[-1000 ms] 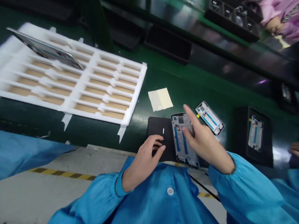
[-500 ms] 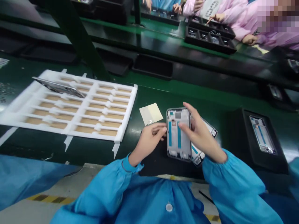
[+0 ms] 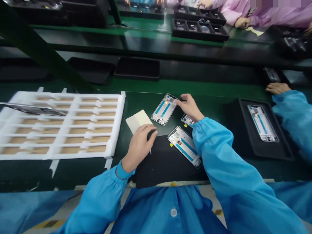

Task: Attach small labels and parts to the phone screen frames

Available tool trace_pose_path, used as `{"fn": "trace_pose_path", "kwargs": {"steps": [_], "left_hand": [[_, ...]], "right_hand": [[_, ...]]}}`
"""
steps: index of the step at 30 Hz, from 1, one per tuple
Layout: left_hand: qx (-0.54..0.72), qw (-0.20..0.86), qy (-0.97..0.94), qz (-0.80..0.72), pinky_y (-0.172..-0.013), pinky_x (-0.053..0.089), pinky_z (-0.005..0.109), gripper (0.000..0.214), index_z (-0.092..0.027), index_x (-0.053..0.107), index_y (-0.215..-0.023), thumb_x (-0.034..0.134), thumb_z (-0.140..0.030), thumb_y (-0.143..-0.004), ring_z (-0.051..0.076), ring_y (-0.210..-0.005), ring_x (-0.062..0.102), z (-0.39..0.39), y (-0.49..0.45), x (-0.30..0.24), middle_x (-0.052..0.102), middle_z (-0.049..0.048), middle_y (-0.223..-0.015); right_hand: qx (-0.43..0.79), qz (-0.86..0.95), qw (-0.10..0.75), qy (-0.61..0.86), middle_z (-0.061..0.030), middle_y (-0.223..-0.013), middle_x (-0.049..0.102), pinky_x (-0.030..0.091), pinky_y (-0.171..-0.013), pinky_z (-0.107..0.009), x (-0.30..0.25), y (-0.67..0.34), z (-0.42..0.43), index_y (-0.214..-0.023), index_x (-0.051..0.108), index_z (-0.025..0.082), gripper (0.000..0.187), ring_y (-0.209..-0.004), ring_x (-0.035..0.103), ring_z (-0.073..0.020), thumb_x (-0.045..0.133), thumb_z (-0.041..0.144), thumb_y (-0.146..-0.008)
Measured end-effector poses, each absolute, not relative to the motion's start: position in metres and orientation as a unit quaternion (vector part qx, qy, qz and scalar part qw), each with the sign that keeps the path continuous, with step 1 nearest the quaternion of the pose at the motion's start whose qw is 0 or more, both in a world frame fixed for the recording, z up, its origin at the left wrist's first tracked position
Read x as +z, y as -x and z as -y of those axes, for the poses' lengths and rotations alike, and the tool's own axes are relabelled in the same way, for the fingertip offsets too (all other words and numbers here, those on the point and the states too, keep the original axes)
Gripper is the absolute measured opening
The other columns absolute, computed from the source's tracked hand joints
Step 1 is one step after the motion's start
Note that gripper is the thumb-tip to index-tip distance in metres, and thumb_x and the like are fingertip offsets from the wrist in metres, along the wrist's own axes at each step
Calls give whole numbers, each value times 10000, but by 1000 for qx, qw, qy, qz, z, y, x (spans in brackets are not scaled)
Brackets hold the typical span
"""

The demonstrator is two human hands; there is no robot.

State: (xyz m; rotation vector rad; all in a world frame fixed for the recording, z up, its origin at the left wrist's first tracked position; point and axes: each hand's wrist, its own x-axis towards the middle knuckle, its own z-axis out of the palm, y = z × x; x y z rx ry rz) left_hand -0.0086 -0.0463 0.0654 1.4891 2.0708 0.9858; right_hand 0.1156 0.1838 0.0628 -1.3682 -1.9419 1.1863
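My right hand (image 3: 191, 109) has its thumb and fingers closed at the upper right corner of a silver phone frame (image 3: 163, 110) with two blue strips. That frame lies tilted on the green bench. Over the lower edge of a pale yellow paper pad (image 3: 136, 121) is my left hand (image 3: 140, 146), its fingers curled and thumb bent toward them. A thin white sliver (image 3: 150, 151) shows below it; I cannot tell whether the hand holds it. A second phone frame (image 3: 185, 148) with blue strips rests on the black mat (image 3: 158, 169). Another frame (image 3: 187, 120) is partly hidden by my right wrist.
A white foam rack (image 3: 118, 126) stands at left, with a dark panel (image 3: 36, 109) leaning in it. At right, a black tray (image 3: 258, 149) holds another phone frame (image 3: 263, 123). A co-worker's hand (image 3: 278, 87) is beyond it. Black trays (image 3: 136, 68) line the back.
My right hand has moved the phone frame up and left, from above the mat to the bench. My left hand has shifted down and left. The view has turned slightly right.
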Motion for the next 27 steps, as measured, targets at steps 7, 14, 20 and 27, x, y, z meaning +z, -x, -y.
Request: {"fn": "trace_pose_path", "kwargs": {"steps": [7,14,20,27], "left_hand": [[357,277,-535,-714,-891,452,339,167,-210,615,-925,483,-295,-981,204,-997,586,62,-19,83,637,40,-1023],[407,362,-496,-677,-983,459,350,178,-244,568,-1138,515,-269,-971,203,-1155,539,91,-58,81,571,58,-1222],[530,345,-389,-670,-1037,460,381,494,-272,361,-1381,581,-294,-939,248,-1356,399,93,-91,58,340,106,-1487],[637,442,-266,-573,-980,518,333,449,-241,436,-1379,535,-403,-973,218,-1164,609,94,-102,68,585,86,-1338]], "right_hand": [[266,894,84,352,-147,-1249,567,423,-1008,-499,85,-184,-89,-1271,494,189,472,-1180,525,-329,616,407,-871],[362,850,116,364,-75,-1081,577,489,-919,-439,72,-178,-79,-1363,430,219,626,-996,589,-245,671,334,-798],[489,781,114,372,-55,-950,606,542,-650,-337,101,-175,-91,-1146,656,187,459,-701,611,-168,727,400,-745],[556,691,271,374,-33,-964,688,548,-700,-286,127,-184,-63,-982,694,262,208,-844,653,-180,750,371,-814]]}}
